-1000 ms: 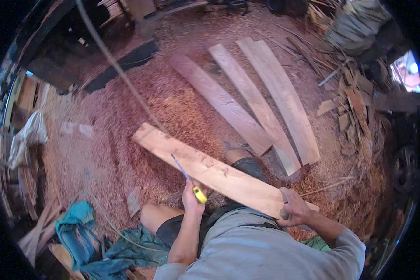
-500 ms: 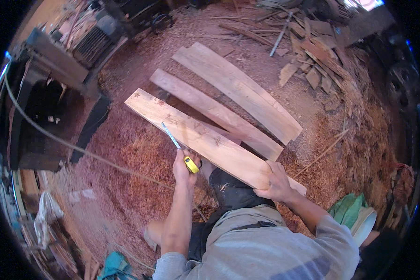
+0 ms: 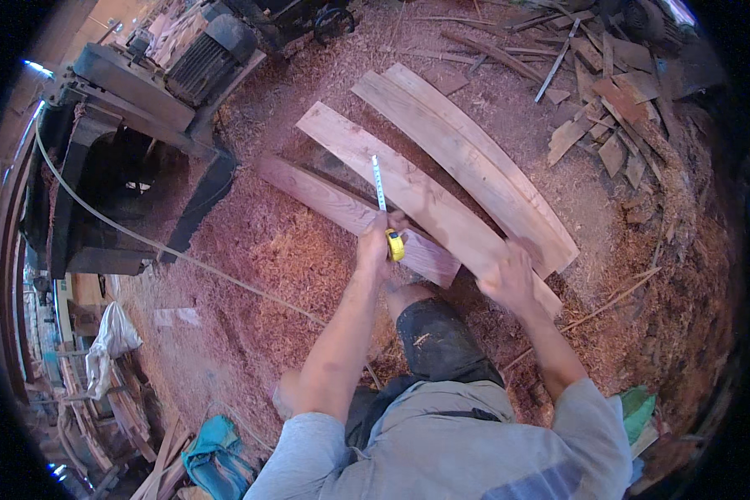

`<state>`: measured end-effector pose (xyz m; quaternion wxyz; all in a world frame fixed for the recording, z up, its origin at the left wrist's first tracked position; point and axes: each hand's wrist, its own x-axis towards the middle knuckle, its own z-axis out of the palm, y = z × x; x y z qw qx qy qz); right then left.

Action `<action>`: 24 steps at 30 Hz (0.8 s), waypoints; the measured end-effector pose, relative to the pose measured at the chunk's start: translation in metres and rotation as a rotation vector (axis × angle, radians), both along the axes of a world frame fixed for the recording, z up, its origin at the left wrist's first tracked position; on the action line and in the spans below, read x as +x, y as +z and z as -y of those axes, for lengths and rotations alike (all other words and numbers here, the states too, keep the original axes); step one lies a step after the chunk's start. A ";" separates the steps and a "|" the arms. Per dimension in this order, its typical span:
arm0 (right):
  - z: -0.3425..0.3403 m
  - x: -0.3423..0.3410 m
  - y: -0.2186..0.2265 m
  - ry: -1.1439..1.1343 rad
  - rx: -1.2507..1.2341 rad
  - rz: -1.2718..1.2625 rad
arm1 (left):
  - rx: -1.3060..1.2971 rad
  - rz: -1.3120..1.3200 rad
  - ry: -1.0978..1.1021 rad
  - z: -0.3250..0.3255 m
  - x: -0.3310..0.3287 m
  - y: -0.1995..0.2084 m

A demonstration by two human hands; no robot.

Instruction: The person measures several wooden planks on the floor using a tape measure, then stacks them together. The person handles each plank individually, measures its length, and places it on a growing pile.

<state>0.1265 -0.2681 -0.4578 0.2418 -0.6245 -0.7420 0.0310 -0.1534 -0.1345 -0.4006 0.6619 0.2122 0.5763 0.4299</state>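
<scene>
My left hand (image 3: 377, 243) is closed around a yellow tape measure (image 3: 396, 245). Its pale blade (image 3: 378, 183) sticks out away from me, the tip above a light wooden board (image 3: 429, 198). Toward the near right end of that board, my right hand (image 3: 511, 277) grips it, slightly blurred, with the fingertips partly hidden. A darker reddish board (image 3: 329, 198) lies on the near side, partly behind my left hand. Beyond the light board, two more long planks (image 3: 475, 162) rest side by side, close together.
Wood shavings (image 3: 283, 250) cover the ground. Offcuts (image 3: 612, 125) are heaped at the far right. A machine with a ribbed motor (image 3: 212, 54) stands at the far left. A cable (image 3: 200, 265) crosses the floor on my left. A teal cloth (image 3: 217, 458) lies at lower left.
The light board has shifted away from me toward the other planks, with my right hand still on it. A reddish board now shows on its near side. My left hand has moved forward with the tape measure.
</scene>
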 end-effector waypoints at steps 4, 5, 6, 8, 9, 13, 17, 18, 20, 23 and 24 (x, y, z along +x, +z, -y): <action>-0.035 -0.085 0.050 0.095 -0.101 -0.591 | -0.009 0.016 0.096 0.052 -0.002 -0.001; -0.032 -0.105 0.063 0.147 -0.333 -0.933 | 0.006 0.026 0.128 0.066 0.001 -0.009; -0.028 -0.121 0.066 0.265 -0.434 -1.062 | 0.025 0.043 0.159 0.077 0.005 -0.016; -0.014 -0.143 0.056 0.228 -0.427 -1.052 | 0.089 0.168 0.220 0.096 0.016 -0.021; -0.012 -0.150 0.044 0.191 -0.371 -1.046 | 0.105 0.232 0.248 0.107 0.021 -0.025; -0.009 -0.144 0.018 0.096 -0.644 -1.045 | -0.012 0.174 0.140 0.123 0.020 -0.027; 0.039 -0.063 0.059 0.346 -0.778 -0.853 | 0.081 0.132 0.270 0.084 -0.027 -0.023; 0.058 -0.038 0.068 0.394 -0.786 -0.828 | 0.141 0.034 0.301 0.061 -0.054 -0.013; 0.109 0.006 0.053 0.343 -0.740 -0.700 | 0.174 0.161 0.465 0.015 -0.136 -0.014; 0.153 0.031 0.035 0.059 -0.683 -0.677 | 0.134 -0.149 0.334 -0.007 -0.161 0.047; 0.147 0.024 0.033 0.017 -0.635 -0.671 | 0.146 -0.209 0.282 0.000 -0.173 0.049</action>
